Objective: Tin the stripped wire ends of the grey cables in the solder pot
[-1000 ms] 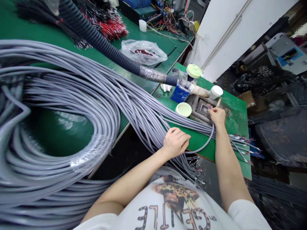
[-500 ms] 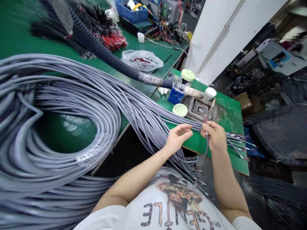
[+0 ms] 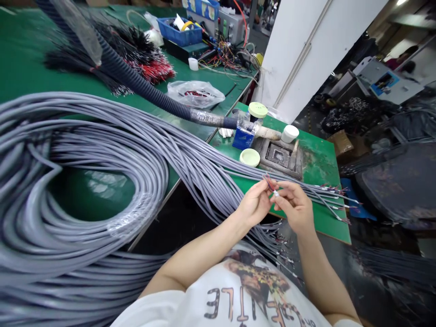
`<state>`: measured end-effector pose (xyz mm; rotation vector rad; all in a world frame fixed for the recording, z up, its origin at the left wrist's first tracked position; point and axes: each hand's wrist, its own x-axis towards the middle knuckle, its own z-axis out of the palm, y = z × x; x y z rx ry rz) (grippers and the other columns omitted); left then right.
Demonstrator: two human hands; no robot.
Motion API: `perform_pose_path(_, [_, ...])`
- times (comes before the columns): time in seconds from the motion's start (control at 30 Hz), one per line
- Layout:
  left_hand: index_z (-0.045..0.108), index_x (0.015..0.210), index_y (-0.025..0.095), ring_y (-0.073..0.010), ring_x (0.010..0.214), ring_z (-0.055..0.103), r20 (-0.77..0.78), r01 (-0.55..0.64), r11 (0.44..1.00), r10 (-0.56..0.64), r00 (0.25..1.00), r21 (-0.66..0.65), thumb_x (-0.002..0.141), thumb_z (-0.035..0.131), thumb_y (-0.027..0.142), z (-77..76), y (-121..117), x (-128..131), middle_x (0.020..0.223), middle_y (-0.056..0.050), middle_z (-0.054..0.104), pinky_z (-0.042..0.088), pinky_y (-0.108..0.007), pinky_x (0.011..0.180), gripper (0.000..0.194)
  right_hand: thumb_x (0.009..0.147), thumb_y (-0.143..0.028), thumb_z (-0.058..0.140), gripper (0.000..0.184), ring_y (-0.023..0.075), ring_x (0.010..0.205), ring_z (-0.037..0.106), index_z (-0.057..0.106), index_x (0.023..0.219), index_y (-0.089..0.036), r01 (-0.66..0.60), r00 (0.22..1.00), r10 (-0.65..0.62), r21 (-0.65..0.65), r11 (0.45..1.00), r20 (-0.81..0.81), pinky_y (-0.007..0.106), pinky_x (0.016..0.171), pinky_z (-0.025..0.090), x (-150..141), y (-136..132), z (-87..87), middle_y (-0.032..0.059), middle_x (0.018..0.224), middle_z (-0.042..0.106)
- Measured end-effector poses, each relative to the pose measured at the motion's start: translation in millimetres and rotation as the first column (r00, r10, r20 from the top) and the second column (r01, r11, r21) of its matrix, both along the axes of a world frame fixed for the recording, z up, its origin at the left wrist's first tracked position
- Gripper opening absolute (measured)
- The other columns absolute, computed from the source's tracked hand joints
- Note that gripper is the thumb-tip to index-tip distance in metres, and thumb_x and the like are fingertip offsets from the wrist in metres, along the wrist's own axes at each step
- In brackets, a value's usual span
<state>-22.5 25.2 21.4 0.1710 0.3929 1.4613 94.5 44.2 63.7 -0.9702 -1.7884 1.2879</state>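
Between my two hands is the stripped end of a grey cable, its thin red and dark wires [image 3: 270,182] fanned out above a white band [image 3: 275,193]. My right hand [image 3: 295,206] pinches the cable end near that band. The fingers of my left hand [image 3: 255,202] are closed on the thin wires from the other side. Just beyond the hands, a bundle of grey cables [image 3: 211,156] runs across the green board, with stripped ends [image 3: 335,190] fanned out at its right. The rest of the held cable is mostly hidden by my hands.
A solder pot [image 3: 279,156] sits on the green board [image 3: 316,159], under a ribbed hose [image 3: 150,88] with a blue box [image 3: 243,136] near its end. Around it stand a pale green lid [image 3: 250,157] and a white cup [image 3: 290,133]. Coiled grey cable [image 3: 143,181] fills the left.
My right hand has moved left with the cable end, bringing it to my left hand. My left hand has closed on the wires. The view has shifted slightly.
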Motion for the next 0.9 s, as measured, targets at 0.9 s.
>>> perform_pose_path(0.9, [0.073,0.084,0.016,-0.0195,0.081,0.063,-0.630,-0.132,0.947,0.294,0.718,0.291,0.080,0.066,0.046,-17.6,-8.5,16.0,0.082,-0.004,0.071,0.048,-0.031,0.082,0.032,0.088,-0.024,0.058,0.015,0.0193,0.071,0.056,0.069,0.078,-0.025,-0.083,0.886,-0.312,0.778,0.622,0.344,0.036,0.070,0.042,-8.7,13.3,43.1,0.0025,0.071,0.064])
